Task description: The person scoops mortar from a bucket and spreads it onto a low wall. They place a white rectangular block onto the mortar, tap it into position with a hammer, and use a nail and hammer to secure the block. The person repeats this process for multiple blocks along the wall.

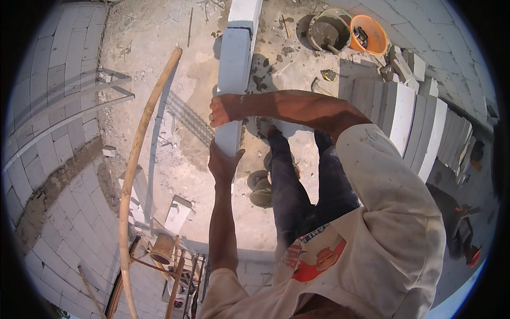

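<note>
A row of pale lightweight concrete blocks (234,58) runs up the middle of the view, standing as a low narrow wall. Fingers of my left hand (222,164) wrap the near end of the closest block (228,139), with the thumb over its right side. My right hand (226,109) reaches across from the right and lies on the row a little farther away. Its fingers curl over the left edge, hiding part of the top. A dark gap shows between two blocks at the far end.
A long wooden pole (139,133) leans on the left. Far right stand a mortar bucket (322,47) and an orange bucket (380,36). Stacked blocks (402,109) line the right side. Block walls (53,69) enclose the left. A rusty pail (162,249) sits lower left.
</note>
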{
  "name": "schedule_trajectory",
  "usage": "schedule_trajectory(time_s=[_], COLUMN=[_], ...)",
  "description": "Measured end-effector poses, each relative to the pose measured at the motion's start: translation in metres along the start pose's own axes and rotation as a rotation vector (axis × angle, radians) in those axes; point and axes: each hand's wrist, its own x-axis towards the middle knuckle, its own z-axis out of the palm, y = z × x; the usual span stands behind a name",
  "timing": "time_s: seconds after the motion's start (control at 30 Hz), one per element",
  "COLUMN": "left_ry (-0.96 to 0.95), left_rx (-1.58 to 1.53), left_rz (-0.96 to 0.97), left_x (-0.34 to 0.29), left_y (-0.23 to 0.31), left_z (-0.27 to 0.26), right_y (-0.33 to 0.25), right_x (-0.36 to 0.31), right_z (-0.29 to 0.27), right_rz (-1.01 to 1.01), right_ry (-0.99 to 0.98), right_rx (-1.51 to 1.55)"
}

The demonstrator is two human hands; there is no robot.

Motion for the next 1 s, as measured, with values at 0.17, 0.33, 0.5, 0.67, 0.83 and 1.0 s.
schedule_trajectory(time_s=[0.17, 0.33, 0.5, 0.67, 0.83, 1.0], left_ry=[-0.030, -0.006, 0.002, 0.005, 0.007, -0.009], left_rx=[-0.015, -0.068, -0.039, -0.018, 0.033, 0.030], left_rz=[0.000, 0.029, 0.042, 0.049, 0.039, 0.038], left_x=[0.002, 0.004, 0.009, 0.006, 0.007, 0.007], left_y=[-0.003, 0.002, -0.003, -0.006, 0.002, 0.002], left_z=[-0.001, -0.006, -0.006, -0.007, -0.010, -0.013], right_y=[-0.002, 0.001, 0.008, 0.000, 0.008, 0.009], right_x=[0.002, 0.001, 0.009, 0.009, 0.000, 0.006], right_z=[0.004, -0.010, -0.012, -0.037, -0.015, -0.015], right_rz=[0.015, 0.022, 0.016, 0.142, 0.033, 0.044], right_ry=[0.052, -0.045, -0.182, -0.299, -0.080, -0.111], right_rx=[-0.012, -0.014, 0.075, 0.113, 0.159, 0.119])
